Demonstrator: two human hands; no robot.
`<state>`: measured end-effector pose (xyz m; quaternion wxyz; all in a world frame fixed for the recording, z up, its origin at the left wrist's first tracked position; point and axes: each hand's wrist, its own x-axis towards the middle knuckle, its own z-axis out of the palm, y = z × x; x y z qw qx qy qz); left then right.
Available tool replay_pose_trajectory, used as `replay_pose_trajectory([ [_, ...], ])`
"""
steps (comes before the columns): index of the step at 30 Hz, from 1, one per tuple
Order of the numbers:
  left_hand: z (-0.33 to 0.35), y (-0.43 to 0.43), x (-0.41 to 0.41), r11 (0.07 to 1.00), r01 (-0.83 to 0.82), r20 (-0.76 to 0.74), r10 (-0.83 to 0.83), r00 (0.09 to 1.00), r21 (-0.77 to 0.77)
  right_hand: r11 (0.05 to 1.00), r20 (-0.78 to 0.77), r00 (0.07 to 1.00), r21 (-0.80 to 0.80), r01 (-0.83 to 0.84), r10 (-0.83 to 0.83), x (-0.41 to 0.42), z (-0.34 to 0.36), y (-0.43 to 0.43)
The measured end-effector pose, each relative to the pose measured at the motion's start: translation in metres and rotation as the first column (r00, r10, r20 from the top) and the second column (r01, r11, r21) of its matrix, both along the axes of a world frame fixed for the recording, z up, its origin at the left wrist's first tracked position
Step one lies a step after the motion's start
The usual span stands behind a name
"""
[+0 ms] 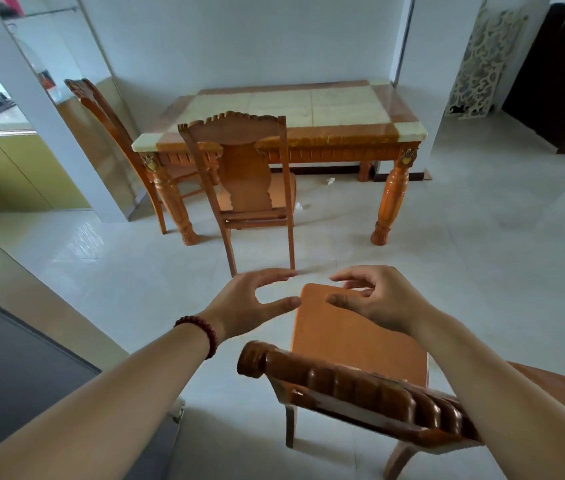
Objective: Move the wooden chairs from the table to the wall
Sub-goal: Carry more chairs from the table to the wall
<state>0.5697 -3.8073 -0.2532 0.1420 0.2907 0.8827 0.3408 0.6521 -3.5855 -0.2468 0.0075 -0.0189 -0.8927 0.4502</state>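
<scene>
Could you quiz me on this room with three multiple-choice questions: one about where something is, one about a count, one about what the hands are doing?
1. Where is the beaded bracelet?
A. left wrist
B. right wrist
C. on the table

2. How many wooden chairs show clearly?
A. one
B. three
C. five

3. What are the hands doing?
A. gripping a chair
B. open, holding nothing
C. resting on the table

Answers:
1 A, it circles the wrist behind the left hand.
2 B, the near chair, the middle chair and the far chair.
3 B, the left hand and right hand hover with fingers spread above the near chair.
</scene>
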Motion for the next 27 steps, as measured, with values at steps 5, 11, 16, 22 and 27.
replay_pose_trajectory([
  [5, 0.015, -0.057, -0.071, 0.996, -0.077, -0.006, 0.077, 0.997, 0.037, 1.000, -0.034, 0.999, -0.026, -0.018, 0.017, -0.076, 0.012, -0.027],
  [11, 0.043, -0.121, -0.180, 0.989, -0.111, -0.047, 0.116, 0.992, 0.100, 1.000, -0.127, 0.992, 0.017, 0.000, 0.002, -0.189, 0.029, -0.083],
  [16, 0.061, -0.163, -0.261, 0.973, -0.173, -0.064, 0.185, 0.981, 0.154, 0.998, -0.202, 0.979, -0.051, -0.024, 0.013, -0.277, 0.040, -0.127],
  [22, 0.068, -0.172, -0.339, 0.968, -0.159, -0.059, 0.174, 0.983, 0.194, 0.997, -0.227, 0.974, -0.071, 0.008, -0.024, -0.359, 0.034, -0.145],
  [27, 0.060, -0.153, -0.418, 0.972, -0.105, -0.030, 0.114, 0.993, 0.212, 0.996, -0.233, 0.970, -0.073, 0.059, -0.075, -0.434, 0.031, -0.134],
])
